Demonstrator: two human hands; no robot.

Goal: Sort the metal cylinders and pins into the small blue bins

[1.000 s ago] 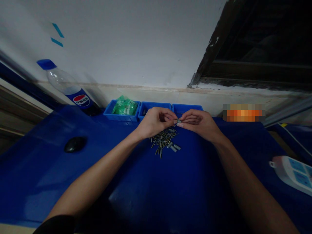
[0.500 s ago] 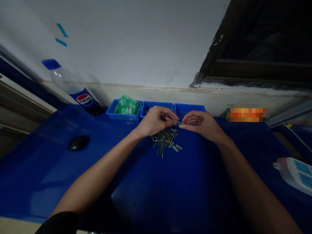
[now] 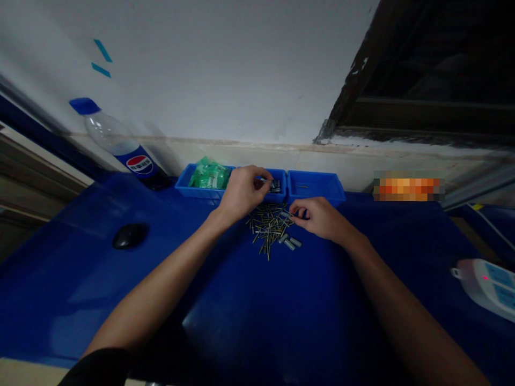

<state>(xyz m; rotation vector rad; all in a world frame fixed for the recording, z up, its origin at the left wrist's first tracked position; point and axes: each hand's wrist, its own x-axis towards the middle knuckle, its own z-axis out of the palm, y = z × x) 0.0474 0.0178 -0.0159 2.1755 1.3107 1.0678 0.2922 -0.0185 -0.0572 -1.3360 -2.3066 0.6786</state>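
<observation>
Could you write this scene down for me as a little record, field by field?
Left hand: fingers over the middle blue bin; grip unclear
Right hand: fingertips at the edge of the pile of thin rods; grip unclear
Near the pile: short grey cylinders
Left bin: green packets
Right bin: a thin rod
Further left: black rounded object, blue-capped bottle

Open near tabletop (image 3: 257,305), bins (image 3: 322,181) beyond, wall (image 3: 233,75) behind

Pins (image 3: 266,231) appear metal with a dull sheen. Bins (image 3: 319,193) are smooth plastic; bags (image 3: 208,176), crinkled plastic film. Bottle (image 3: 105,134): clear, glossy plastic. Table (image 3: 273,300): smooth, glossy. Wall (image 3: 221,69): matt. Window frame (image 3: 348,102): rough, flaking.
</observation>
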